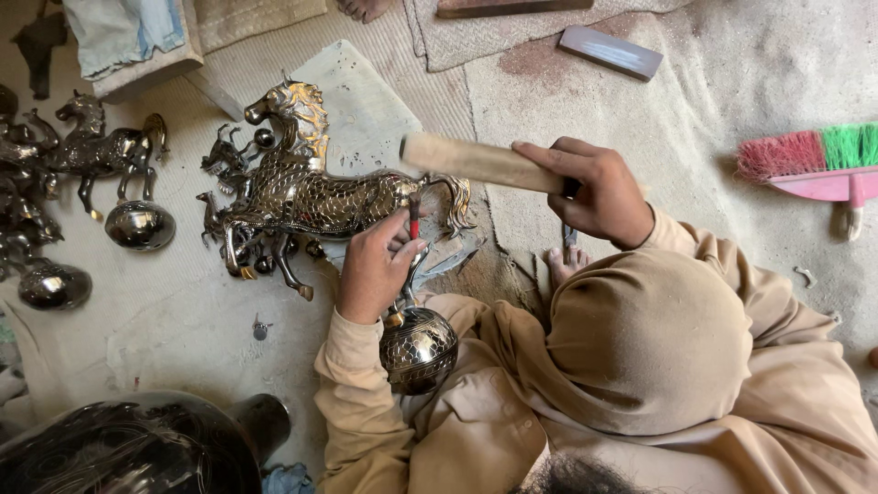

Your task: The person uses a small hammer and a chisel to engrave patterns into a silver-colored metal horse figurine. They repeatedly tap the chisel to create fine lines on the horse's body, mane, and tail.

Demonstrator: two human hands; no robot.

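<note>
A shiny engraved brass horse figure (302,187) lies on its side on a pale flat slab (361,110) on the floor. My left hand (373,273) rests against the horse's rump and is closed around a thin punch with a red top (413,216), which stands upright on the metal. My right hand (599,194) grips a pale wooden mallet (476,162), held level just above the punch. An engraved brass ball (418,349) sits below my left wrist, against my tan sleeve.
More dark metal horses (96,146) and polished balls (139,224) lie at the left. A pink brush with red and green bristles (814,160) is at the right, a grey block (611,52) at the top. A dark rounded shape (137,448) fills the lower left.
</note>
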